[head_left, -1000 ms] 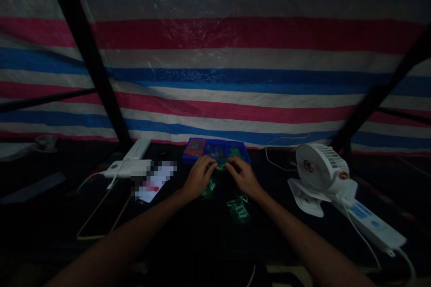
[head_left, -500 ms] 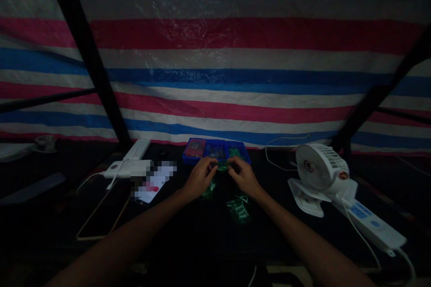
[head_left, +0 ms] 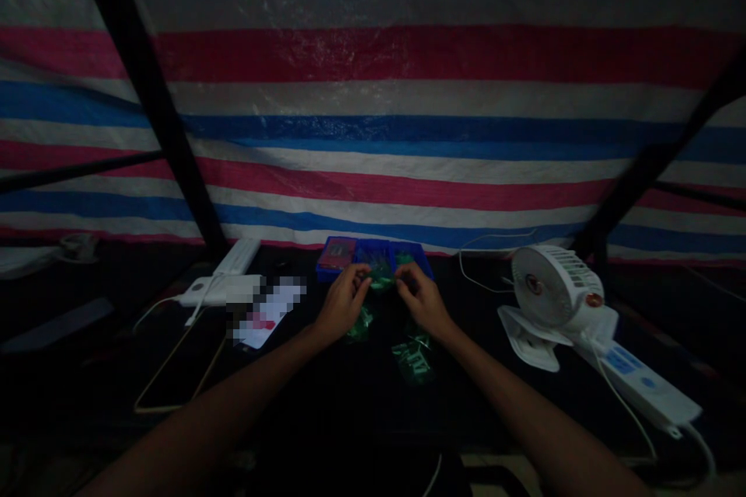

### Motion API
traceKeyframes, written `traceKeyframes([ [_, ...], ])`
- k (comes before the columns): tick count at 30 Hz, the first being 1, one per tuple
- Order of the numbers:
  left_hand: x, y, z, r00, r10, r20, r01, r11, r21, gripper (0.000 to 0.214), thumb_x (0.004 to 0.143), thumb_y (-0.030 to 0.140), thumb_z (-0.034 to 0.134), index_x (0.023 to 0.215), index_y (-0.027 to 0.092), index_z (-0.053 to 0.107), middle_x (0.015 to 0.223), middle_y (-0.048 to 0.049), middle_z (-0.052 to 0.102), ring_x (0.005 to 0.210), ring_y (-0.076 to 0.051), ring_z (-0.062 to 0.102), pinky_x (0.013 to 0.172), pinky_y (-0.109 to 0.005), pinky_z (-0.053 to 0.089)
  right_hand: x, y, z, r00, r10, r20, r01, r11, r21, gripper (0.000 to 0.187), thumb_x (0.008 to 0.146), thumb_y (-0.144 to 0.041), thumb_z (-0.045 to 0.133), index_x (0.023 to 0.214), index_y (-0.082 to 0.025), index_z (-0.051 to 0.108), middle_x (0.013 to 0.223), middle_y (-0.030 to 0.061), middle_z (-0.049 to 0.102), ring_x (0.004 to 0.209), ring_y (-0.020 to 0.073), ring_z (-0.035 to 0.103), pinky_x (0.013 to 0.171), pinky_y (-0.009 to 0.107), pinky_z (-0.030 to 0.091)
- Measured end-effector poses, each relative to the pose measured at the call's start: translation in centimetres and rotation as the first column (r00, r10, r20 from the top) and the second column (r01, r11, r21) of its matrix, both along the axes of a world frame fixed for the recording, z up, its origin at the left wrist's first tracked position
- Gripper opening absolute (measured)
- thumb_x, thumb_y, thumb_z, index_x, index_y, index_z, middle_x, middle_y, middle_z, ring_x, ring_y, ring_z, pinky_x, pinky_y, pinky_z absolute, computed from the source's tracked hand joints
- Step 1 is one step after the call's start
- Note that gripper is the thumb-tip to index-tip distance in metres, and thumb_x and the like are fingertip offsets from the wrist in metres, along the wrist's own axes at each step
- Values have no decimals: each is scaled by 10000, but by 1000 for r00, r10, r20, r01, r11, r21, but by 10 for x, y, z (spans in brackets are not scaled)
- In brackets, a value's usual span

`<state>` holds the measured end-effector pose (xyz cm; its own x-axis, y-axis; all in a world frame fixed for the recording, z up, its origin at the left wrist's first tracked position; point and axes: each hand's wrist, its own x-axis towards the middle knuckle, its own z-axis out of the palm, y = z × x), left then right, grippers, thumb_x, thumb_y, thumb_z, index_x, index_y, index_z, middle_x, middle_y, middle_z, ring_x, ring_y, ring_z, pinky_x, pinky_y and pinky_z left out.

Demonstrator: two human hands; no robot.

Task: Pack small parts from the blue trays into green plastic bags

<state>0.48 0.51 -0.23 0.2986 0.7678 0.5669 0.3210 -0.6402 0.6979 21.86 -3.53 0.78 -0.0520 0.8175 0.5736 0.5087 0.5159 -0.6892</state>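
A small green plastic bag (head_left: 381,277) is stretched between my two hands, just in front of a blue divided tray (head_left: 324,275). My left hand (head_left: 345,300) pinches its left edge between thumb and fingers. On the other side, my right hand (head_left: 423,300) grips the right edge in the same way. One green packet (head_left: 360,326) lies on the table by my left hand. Another green packet (head_left: 415,361), with pale pieces showing through it, rests below my right hand. Dim light hides what, if anything, is inside the held bag.
Reddish packets (head_left: 338,252) fill the tray's left compartment. To the right stand a white fan (head_left: 548,287) and a white power strip (head_left: 646,388). At left are a dark phone (head_left: 180,365), a lit phone (head_left: 273,314) and a white power adapter (head_left: 218,291). Striped sheeting (head_left: 373,124) hangs behind.
Both hands still hold the green bag. The left hand has shifted slightly left, and more of the bag shows between the fingers. The packets on the table stay put.
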Motion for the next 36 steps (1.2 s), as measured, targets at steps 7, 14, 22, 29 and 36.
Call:
traceKeyframes([
  [7, -1, -4, 5, 1000, -14, -17, 13, 1000, -7, 291, 1041, 314, 499, 1314, 225, 552, 1042, -59, 659, 892, -200, 637, 848, -341, 514, -1, -1, 2, 998, 4, 59, -4, 1000, -3, 251, 921, -197, 564, 1161, -234, 628, 1018, 36, 678, 764, 188, 589, 719, 308, 474],
  [14, 0, -7, 10, 998, -4, -67, 9, 997, 72, 250, 1044, 250, 460, 1247, 211, 601, 1135, -84, 644, 967, -213, 621, 866, -345, 494, -1, 1, 0, 999, -21, 46, 20, 1000, 19, 152, 988, -327, 579, 1066, -223, 658, 975, 40, 675, 786, 199, 596, 749, 315, 471],
  [22, 0, -7, 12, 993, -7, -120, 18, 996, 93, 259, 1057, 318, 465, 862, 199, 586, 857, -30, 580, 851, -197, 560, 786, -316, 431, -3, 0, 3, 998, -17, 56, 16, 1000, 12, 288, 1040, -415, 515, 851, -216, 603, 800, 14, 601, 746, 187, 574, 714, 292, 443],
  [29, 1, -5, 9, 992, -2, -125, 15, 995, 102, 244, 1047, 320, 488, 875, 190, 603, 865, -32, 588, 848, -193, 561, 783, -308, 435, -4, -1, 4, 998, -15, 54, 14, 1000, 25, 304, 1049, -412, 502, 837, -208, 579, 795, 9, 583, 743, 175, 561, 713, 279, 428],
  [36, 0, -1, 1, 1000, -1, -23, 1, 1000, 7, 329, 1025, 287, 531, 1345, 209, 525, 1014, -36, 639, 838, -165, 607, 799, -304, 500, -4, -2, 5, 998, -17, 60, 15, 999, 29, 273, 1058, -362, 478, 847, -212, 565, 814, 12, 581, 768, 181, 568, 731, 285, 423],
])
